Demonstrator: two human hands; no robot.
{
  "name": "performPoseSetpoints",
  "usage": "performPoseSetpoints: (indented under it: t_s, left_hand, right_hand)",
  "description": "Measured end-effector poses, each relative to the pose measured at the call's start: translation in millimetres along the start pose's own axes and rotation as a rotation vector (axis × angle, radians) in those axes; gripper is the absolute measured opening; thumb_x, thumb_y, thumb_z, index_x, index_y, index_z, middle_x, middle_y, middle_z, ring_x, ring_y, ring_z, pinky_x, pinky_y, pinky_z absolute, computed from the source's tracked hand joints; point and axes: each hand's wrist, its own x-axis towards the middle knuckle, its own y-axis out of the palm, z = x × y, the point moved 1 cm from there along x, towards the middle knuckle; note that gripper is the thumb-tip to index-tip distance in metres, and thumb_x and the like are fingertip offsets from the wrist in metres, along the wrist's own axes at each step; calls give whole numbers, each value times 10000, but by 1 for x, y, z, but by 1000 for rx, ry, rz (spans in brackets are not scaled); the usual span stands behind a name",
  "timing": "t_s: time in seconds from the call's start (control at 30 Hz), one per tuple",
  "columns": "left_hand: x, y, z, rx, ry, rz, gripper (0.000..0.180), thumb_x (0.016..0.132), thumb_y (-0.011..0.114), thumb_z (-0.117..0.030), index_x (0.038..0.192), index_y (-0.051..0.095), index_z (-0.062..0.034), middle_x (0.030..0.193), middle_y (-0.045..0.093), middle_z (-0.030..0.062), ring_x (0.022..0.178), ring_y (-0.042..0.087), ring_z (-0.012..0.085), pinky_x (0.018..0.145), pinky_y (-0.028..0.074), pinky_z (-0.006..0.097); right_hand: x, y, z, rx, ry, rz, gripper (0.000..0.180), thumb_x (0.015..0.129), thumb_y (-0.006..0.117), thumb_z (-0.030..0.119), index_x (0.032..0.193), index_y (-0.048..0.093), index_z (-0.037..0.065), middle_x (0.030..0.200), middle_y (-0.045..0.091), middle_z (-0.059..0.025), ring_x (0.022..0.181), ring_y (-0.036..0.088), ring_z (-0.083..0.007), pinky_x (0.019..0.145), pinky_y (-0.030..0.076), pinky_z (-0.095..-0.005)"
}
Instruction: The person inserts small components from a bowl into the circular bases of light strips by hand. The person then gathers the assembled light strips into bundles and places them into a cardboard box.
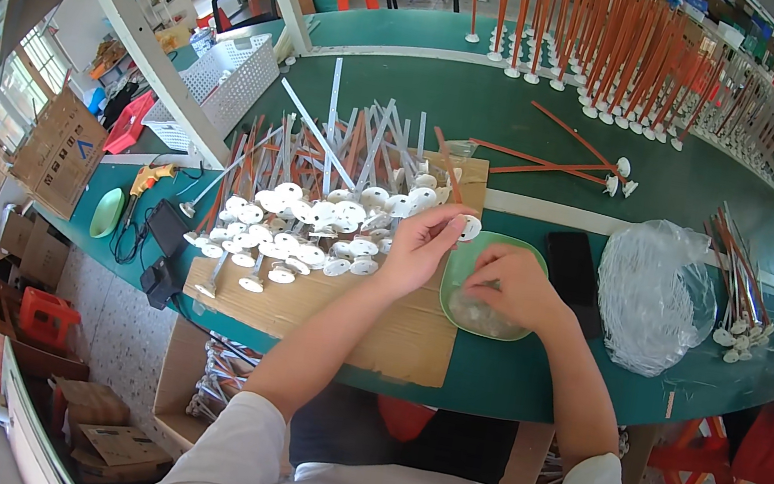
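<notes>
My left hand (421,248) is closed around a thin orange-brown stick with a white round disc (470,228) on its end, the stick slanting up and away behind my fingers. My right hand (513,287) reaches into a light green bowl (445,297), its fingers bent together over small clear pieces (478,317); what they pinch is hidden. Left of my hands, a heap of grey and orange-brown sticks with white discs (308,230) lies on a flat cardboard sheet (391,344).
A black phone (573,272) and a bundle of clear plastic (651,299) lie right of the bowl. Farther off are three loose orange sticks (561,168) and rows of upright ones (627,67). At left are a hot glue gun (148,182), an empty green dish (108,211) and a white basket (230,80).
</notes>
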Motion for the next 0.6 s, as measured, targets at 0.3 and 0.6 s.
performPoseSetpoints:
  t_s: [0.3, 0.6]
  left_hand:
    - [-1, -2, -1, 2, -52, 50, 236, 978, 562, -103, 1188, 636, -27, 945, 653, -5, 816, 568, 50, 712, 448, 212]
    - [-2, 1, -5, -71, -38, 68, 261, 973, 563, -92, 1216, 621, -15, 1014, 672, 42, 922, 624, 96, 809, 515, 259]
  right_hand:
    - [3, -7, 8, -22, 234, -72, 129, 746, 723, 111, 868, 707, 72, 724, 655, -91, 672, 625, -284, 645, 505, -358]
    - [4, -7, 16, -68, 150, -453, 161, 720, 761, 34, 875, 746, 76, 643, 613, -59, 570, 586, -178, 490, 444, -274]
